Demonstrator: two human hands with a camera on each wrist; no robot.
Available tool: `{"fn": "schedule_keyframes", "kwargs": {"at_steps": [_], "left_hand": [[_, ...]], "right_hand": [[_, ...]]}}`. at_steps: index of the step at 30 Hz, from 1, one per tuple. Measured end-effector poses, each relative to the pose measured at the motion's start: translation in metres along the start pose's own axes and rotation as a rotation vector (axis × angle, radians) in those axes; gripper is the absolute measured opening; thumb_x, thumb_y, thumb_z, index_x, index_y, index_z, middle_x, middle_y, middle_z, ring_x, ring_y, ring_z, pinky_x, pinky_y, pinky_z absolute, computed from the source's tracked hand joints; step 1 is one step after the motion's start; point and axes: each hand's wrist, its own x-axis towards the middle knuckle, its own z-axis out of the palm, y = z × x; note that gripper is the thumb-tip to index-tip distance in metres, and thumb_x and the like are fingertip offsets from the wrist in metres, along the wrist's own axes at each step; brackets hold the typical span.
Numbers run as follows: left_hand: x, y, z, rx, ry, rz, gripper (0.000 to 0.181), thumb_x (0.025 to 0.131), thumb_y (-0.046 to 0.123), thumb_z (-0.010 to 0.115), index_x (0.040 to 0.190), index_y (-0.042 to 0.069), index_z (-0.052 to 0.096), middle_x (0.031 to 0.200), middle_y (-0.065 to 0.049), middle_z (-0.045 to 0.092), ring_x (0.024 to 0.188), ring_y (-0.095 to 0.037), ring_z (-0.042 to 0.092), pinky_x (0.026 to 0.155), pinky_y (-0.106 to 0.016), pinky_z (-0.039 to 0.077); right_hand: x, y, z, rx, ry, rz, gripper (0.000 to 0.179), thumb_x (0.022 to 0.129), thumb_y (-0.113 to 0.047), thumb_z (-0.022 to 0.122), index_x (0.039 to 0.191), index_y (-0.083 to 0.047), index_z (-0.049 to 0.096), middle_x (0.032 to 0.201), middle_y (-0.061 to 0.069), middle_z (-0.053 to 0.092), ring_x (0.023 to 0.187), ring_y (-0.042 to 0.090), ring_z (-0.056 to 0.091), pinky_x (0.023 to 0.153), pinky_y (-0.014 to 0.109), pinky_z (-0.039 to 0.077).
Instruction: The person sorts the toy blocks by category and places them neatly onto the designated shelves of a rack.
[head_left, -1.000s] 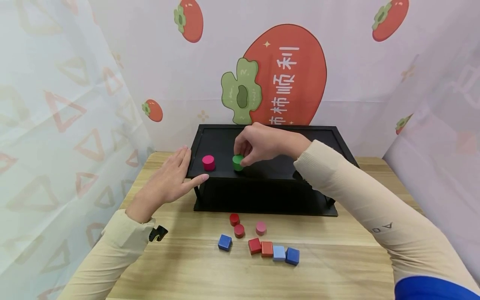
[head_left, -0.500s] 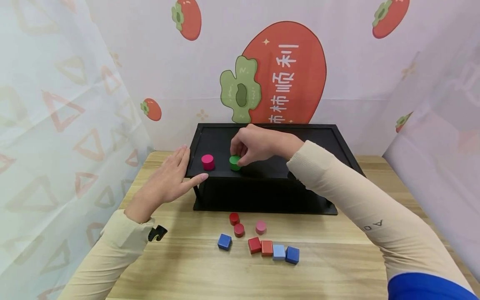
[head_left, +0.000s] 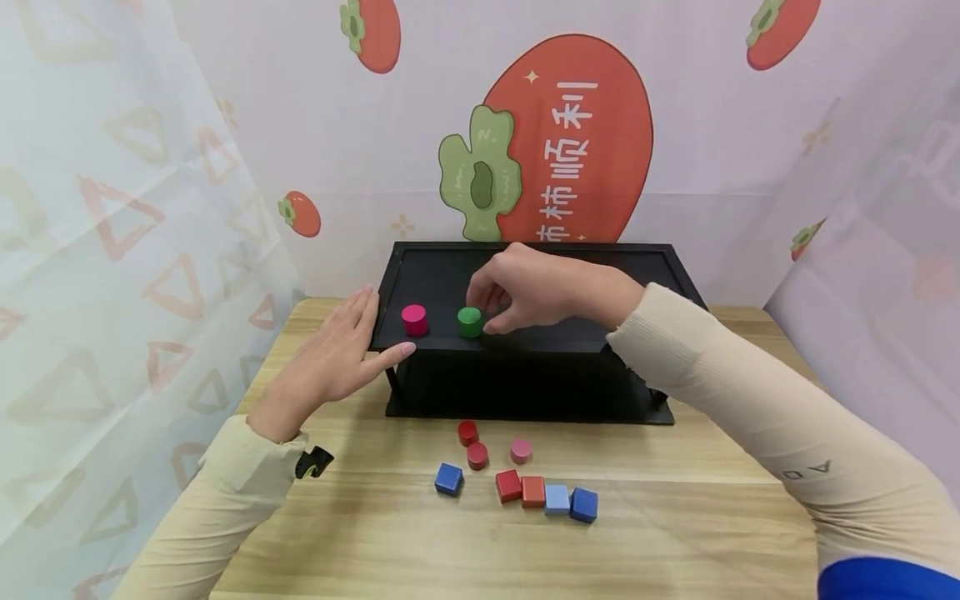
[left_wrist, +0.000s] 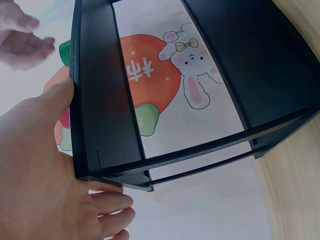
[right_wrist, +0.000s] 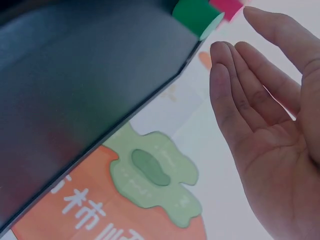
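A green cylinder block (head_left: 470,323) stands upright near the front edge of the black shelf's (head_left: 435,275) top. My right hand (head_left: 536,287) is just right of it; thumb and fingers are spread apart, and in the right wrist view a gap shows between them and the green block (right_wrist: 197,17). Left of the green block stands a magenta cylinder block (head_left: 415,321). My left hand (head_left: 330,354) rests against the shelf's left front corner, its fingers along the side and the thumb at the front edge. In the left wrist view the thumb touches the black frame (left_wrist: 110,105).
On the wooden table (head_left: 360,533) before the shelf lie red round blocks (head_left: 477,456), a pink one (head_left: 521,452), a lone blue cube (head_left: 448,479), and a row of red, orange (head_left: 533,492), light blue and dark blue cubes (head_left: 583,505). Printed cloth (head_left: 360,158) hangs behind.
My right hand pinched the green block and slid it slightly left; now it has let go and drawn a little right. The left hand stays at the shelf corner.
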Motion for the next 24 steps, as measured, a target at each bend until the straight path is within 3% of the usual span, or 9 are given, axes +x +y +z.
{"fn": "schedule_keyframes", "kwargs": {"at_steps": [5, 11, 17, 24], "left_hand": [[0.001, 0.001, -0.003, 0.005, 0.009, 0.001, 0.108, 0.103, 0.073, 0.043, 0.167, -0.005, 0.004, 0.178, -0.024, 0.003, 0.165, -0.045, 0.007, 0.135, -0.059, 0.01], [0.0, 0.001, -0.003, 0.008, 0.005, -0.006, 0.108, 0.103, 0.074, 0.042, 0.168, -0.004, 0.003, 0.178, -0.023, 0.003, 0.165, -0.045, 0.006, 0.135, -0.059, 0.009], [-0.001, 0.001, -0.001, 0.012, -0.007, -0.008, 0.108, 0.103, 0.074, 0.041, 0.167, -0.004, 0.002, 0.178, -0.023, 0.001, 0.165, -0.045, 0.005, 0.135, -0.06, 0.008], [-0.001, 0.002, 0.001, 0.015, -0.007, -0.005, 0.108, 0.103, 0.074, 0.041, 0.167, -0.005, 0.002, 0.178, -0.024, 0.002, 0.165, -0.045, 0.005, 0.135, -0.059, 0.008]], "right_hand": [[-0.022, -0.009, 0.01, -0.005, -0.022, -0.046, 0.03, 0.091, -0.015, 0.085, 0.119, -0.006, 0.076, 0.113, 0.008, 0.078, 0.102, 0.018, 0.075, 0.097, 0.034, 0.064], [-0.04, -0.009, 0.038, -0.032, -0.076, -0.076, 0.032, 0.09, -0.013, 0.086, 0.119, -0.007, 0.076, 0.116, 0.007, 0.077, 0.103, 0.019, 0.075, 0.094, 0.033, 0.064], [-0.053, 0.004, 0.072, -0.018, -0.117, -0.081, 0.036, 0.089, -0.01, 0.086, 0.123, -0.007, 0.075, 0.119, 0.006, 0.077, 0.104, 0.016, 0.074, 0.093, 0.031, 0.064], [-0.06, 0.026, 0.109, 0.011, -0.102, -0.102, 0.034, 0.087, -0.003, 0.085, 0.12, -0.005, 0.076, 0.115, 0.006, 0.077, 0.1, 0.015, 0.074, 0.091, 0.028, 0.064]]}}
